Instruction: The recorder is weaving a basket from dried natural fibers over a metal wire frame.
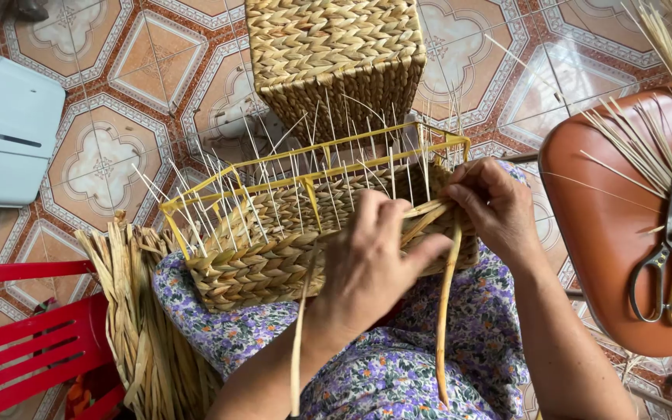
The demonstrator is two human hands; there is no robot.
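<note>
A half-woven straw basket [266, 260] on a yellow wire frame [235, 180] rests on my lap, with thin white stakes sticking up from its rim. My left hand [371, 260] presses against the basket's near wall and pinches flat straw strands [423, 218]. At the basket's right corner, my right hand [491, 206] grips the same strands. Two long loose strands [446, 311] hang down over my floral-clad lap.
A finished woven basket [336, 54] stands on the tiled floor beyond. A bundle of dried straw [138, 327] leans at my left by a red plastic chair [25, 334]. A brown stool [608, 233] at right holds scissors [669, 260] and straw. A white box [5, 128] sits far left.
</note>
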